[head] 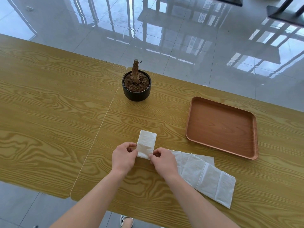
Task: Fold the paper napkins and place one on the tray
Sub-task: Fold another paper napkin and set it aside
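Observation:
A small white folded napkin (146,143) lies on the wooden table in front of me. My left hand (123,156) pinches its near left corner, and my right hand (162,159) pinches its near right corner. To the right, several unfolded white napkins (205,176) lie in an overlapping stack, partly under my right wrist. A brown rectangular tray (221,127) sits farther right with nothing in it.
A black pot (136,91) with a bare brown stump stands behind the folded napkin. A seam between two tabletops (105,116) runs diagonally left of my hands. Beyond the table's far edge is a glossy tiled floor.

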`<act>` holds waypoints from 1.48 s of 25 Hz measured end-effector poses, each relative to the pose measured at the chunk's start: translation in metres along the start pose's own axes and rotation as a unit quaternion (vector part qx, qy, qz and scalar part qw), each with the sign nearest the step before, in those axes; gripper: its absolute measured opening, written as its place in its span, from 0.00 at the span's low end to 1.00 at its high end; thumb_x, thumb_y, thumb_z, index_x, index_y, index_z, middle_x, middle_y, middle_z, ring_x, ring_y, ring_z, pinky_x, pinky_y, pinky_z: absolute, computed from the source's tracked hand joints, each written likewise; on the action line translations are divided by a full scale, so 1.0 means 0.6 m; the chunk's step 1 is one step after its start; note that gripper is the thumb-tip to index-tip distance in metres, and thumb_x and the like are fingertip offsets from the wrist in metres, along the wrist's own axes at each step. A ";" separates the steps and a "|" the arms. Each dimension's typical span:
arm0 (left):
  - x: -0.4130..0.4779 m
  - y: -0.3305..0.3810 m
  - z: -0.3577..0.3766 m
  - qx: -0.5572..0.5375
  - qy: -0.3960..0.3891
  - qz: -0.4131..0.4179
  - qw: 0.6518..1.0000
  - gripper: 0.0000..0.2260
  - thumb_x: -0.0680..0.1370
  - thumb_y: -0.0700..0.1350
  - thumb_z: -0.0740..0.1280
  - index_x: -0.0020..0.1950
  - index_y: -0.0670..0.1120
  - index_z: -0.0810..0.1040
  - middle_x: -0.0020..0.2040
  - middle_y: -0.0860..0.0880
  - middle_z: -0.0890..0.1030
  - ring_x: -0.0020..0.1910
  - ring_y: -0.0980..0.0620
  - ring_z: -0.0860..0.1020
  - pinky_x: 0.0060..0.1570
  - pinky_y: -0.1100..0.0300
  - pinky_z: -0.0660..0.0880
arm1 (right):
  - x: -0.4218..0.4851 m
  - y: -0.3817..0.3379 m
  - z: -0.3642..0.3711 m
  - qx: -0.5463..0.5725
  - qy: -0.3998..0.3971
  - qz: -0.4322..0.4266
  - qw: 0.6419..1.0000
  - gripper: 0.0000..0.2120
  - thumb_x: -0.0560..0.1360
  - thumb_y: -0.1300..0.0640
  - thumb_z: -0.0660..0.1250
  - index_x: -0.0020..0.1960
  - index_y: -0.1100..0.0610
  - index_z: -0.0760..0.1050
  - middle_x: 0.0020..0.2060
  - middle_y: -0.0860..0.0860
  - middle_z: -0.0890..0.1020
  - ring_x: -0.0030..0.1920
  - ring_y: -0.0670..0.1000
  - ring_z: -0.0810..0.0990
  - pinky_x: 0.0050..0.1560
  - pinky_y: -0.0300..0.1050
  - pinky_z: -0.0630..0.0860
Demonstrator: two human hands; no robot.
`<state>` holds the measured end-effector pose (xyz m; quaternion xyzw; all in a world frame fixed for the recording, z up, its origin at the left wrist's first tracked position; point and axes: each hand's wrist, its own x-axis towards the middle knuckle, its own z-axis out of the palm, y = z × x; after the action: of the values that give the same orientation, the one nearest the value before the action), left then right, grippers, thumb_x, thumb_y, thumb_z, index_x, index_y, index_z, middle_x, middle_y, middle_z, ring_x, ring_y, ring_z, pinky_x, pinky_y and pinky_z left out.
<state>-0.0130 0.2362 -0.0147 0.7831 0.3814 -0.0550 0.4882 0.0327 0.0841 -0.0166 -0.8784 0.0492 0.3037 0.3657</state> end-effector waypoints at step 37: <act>-0.007 -0.025 -0.006 0.087 -0.022 0.119 0.989 0.06 0.70 0.41 0.77 0.42 0.50 0.82 0.40 0.53 0.80 0.39 0.57 0.79 0.41 0.61 0.75 | 0.001 0.024 0.004 0.056 0.046 -0.057 0.996 0.06 0.77 0.54 0.69 0.52 0.50 0.83 0.41 0.41 0.82 0.44 0.41 0.79 0.43 0.33 0.71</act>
<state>-0.0269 0.2406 -0.0220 0.8611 0.2686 -0.0463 0.4291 0.0273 0.0754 -0.0272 -0.8709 0.0334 0.2382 0.4286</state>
